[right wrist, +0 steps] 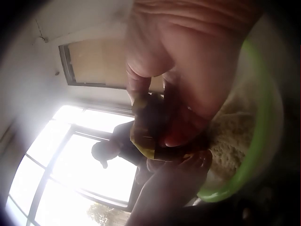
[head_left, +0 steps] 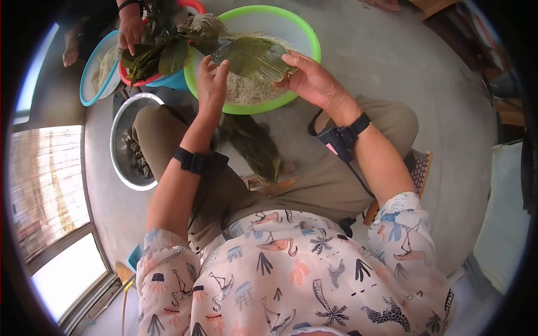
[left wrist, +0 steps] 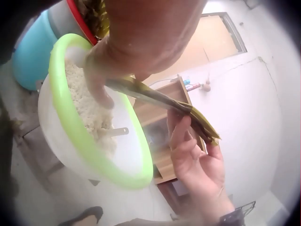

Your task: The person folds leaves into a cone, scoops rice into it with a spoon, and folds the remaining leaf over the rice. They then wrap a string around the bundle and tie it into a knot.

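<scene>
Seen from the head view: a broad green leaf (head_left: 253,57) held flat over the green-rimmed basin (head_left: 311,42) of raw rice (head_left: 246,89), just above the grains. Right hand (head_left: 314,81) gripping the leaf's right end, thumb on top and fingers curled beneath. Left hand (head_left: 212,84) pinching the left end, fingertips bent over the edge. From the left wrist view, the leaf (left wrist: 160,100) showing edge-on, a thin strip spanning both hands, with a pale utensil handle (left wrist: 115,132) lying in the rice below. Right wrist view too dark and close to add more than fingers wrapped round folded leaf.

Beyond the basin: a red basin (head_left: 131,81) heaped with more leaves (head_left: 159,56), another person's hand (head_left: 130,31) resting on them. Beside it a teal-rimmed bowl (head_left: 89,73). To the left, on the floor, a steel bowl (head_left: 120,140) holding dark wrapped bundles. A further bunch of leaves (head_left: 255,145) lying across the lap.

Risks, judged from the hold: a tear along the leaf's veins if the two ends get pulled apart too hard. A slip at the left end, where the pinch looks light, dropping the leaf into the rice. Rice spilling over the rim onto the lap if the leaf tips while loaded.
</scene>
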Demonstrator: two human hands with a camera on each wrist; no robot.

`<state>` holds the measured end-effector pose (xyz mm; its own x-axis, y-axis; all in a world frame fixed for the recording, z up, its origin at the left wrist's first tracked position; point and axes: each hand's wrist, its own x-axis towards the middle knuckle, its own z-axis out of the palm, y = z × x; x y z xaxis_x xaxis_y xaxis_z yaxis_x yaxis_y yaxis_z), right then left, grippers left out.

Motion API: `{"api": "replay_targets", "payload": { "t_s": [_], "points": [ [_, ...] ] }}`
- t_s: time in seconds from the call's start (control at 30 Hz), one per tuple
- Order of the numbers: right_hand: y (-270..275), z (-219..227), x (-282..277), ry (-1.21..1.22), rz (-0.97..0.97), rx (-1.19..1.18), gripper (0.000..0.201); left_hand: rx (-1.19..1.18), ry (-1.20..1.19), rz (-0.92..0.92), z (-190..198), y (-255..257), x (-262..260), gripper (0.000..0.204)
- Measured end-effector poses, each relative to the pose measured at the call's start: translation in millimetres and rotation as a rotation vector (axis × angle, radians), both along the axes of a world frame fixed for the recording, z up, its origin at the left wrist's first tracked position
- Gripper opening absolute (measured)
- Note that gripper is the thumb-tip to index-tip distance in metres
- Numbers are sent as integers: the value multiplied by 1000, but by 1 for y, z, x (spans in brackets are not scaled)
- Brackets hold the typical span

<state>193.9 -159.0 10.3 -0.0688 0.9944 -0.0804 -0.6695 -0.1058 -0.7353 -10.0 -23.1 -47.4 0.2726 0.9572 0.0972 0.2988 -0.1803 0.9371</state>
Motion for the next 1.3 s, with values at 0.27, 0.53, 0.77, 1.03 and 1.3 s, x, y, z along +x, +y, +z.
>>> {"api": "replay_targets", "payload": {
  "t_s": [0.27, 0.53, 0.77, 1.03, 1.3],
  "points": [
    [13, 2, -2, 127, -75, -5, 42, 635, 104, -513, 78, -42, 17, 42],
    [13, 13, -7, -113, -40, 73, 44, 5, -344, -328, 70, -22, 22, 19],
    [16, 18, -21, -494, -201, 52, 53, -434, -657, -369, 65, -16, 18, 31],
    [33, 19, -40, -747, -375, 97, 55, -411, -624, -348, 58, -14, 17, 31],
    [27, 10, -30, -740, -439, 41, 44, -432, -685, -310, 58, -14, 21, 28]
  ]
}}
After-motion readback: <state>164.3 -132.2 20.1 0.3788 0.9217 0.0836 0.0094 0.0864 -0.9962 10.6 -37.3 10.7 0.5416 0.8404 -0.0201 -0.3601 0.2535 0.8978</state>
